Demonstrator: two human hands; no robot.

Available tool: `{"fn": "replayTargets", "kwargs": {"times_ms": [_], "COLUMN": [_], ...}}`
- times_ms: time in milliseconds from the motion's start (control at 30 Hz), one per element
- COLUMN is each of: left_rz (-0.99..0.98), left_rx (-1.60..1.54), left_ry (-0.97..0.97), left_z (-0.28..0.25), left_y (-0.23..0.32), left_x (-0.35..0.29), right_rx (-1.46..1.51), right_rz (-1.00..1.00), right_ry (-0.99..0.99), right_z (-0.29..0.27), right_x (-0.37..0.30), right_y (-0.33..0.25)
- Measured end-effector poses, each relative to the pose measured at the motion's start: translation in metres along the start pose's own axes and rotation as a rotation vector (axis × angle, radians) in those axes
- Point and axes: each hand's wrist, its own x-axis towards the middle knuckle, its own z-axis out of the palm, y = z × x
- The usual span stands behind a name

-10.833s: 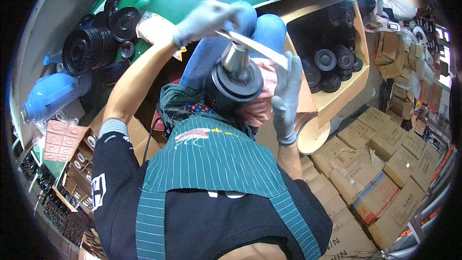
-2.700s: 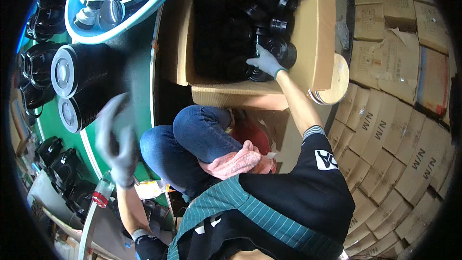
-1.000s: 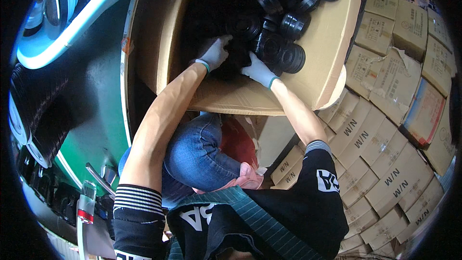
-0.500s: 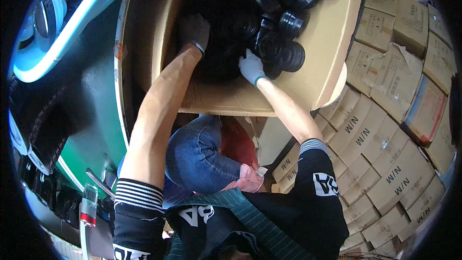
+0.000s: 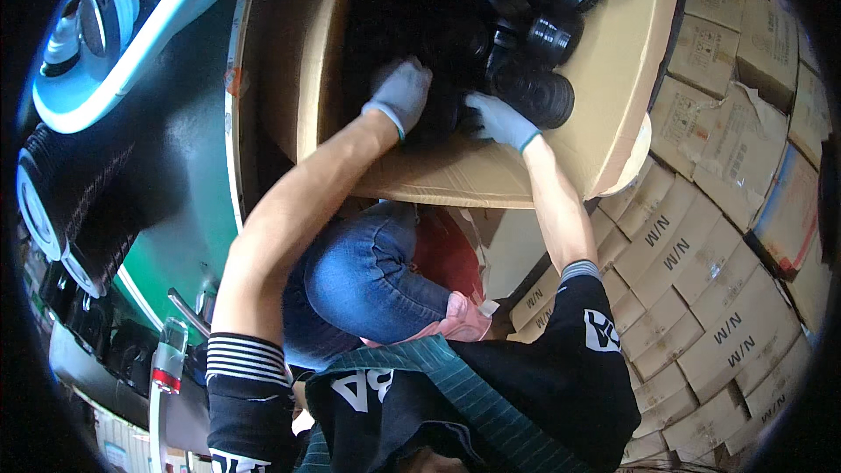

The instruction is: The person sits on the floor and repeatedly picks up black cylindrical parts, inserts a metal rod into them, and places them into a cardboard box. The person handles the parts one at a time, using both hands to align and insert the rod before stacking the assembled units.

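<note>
Black ribbed parts (image 5: 555, 38) are left heaped inside the cardboard carton (image 5: 438, 180); none is seen lifted clear. Left hand (image 5: 402, 96) and right hand (image 5: 505, 121), both gloved, are held inside it; fingertips are mostly lost in shadow, so grip cannot be told.

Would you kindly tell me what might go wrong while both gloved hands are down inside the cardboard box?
The black round parts lie at mixed angles near the right hand, so a nudge might make some slide. The left hand is among dark parts in deep shadow inside the cardboard box, so it could misjudge a grip.
</note>
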Motion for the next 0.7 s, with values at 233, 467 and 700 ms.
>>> {"fn": "replayTargets", "kwargs": {"times_ms": [233, 467, 700], "left_rz": [-0.568, -0.713, -0.719], "left_rx": [-0.414, -1.051, -0.748], "left_ry": [-0.387, -0.474, -0.600], "left_z": [0.016, 0.043, 0.053], "left_y": [-0.005, -0.021, -0.039], "left_x": [-0.007, -0.013, -0.004], "right_rx": [0.917, 0.816, 0.552], "right_rz": [0.503, 0.228, 0.207], "right_ry": [0.114, -0.007, 0.285], "right_z": [0.015, 0.046, 0.043], "right_x": [-0.005, 0.009, 0.013], "right_y": [-0.019, -0.011, -0.027]}}
